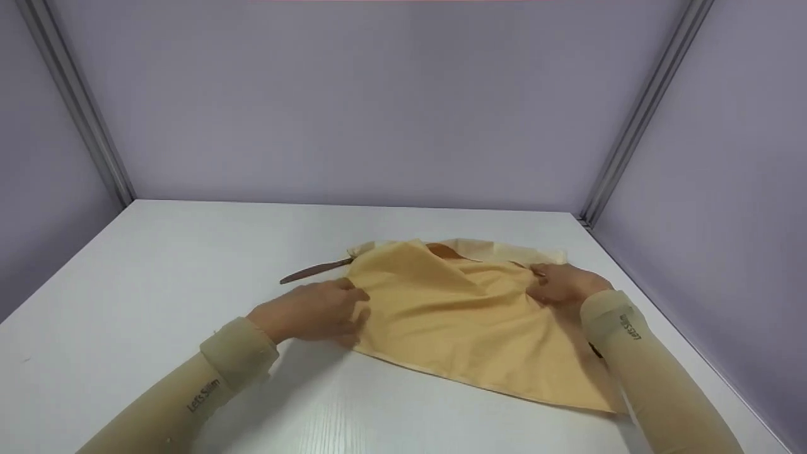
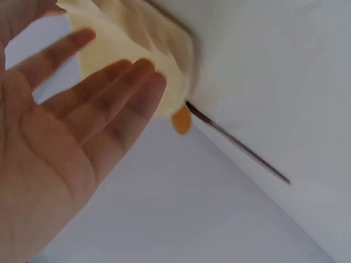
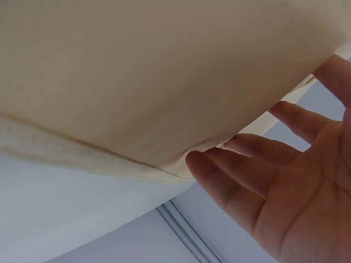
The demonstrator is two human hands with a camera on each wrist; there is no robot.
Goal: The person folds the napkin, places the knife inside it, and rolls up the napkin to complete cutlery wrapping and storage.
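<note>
Cloth lies long axis across the bench, toward its right edge; left hand and right hand rest straight fingers on its ends; a brown strap trails leftward.

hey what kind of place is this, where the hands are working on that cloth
Probably a staged recording booth: a bare white table, plain lavender wall panels joined by metal corner posts, and one yellow cloth.

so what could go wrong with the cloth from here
1. The cloth has a raised fold in the middle; if the left hand and right hand flatten it as it lies, a crease may get pressed in.
2. The dark strap trails out on the table and could get tucked under.
3. The cloth's near right corner lies close to the table's edge and might slide off.
</note>
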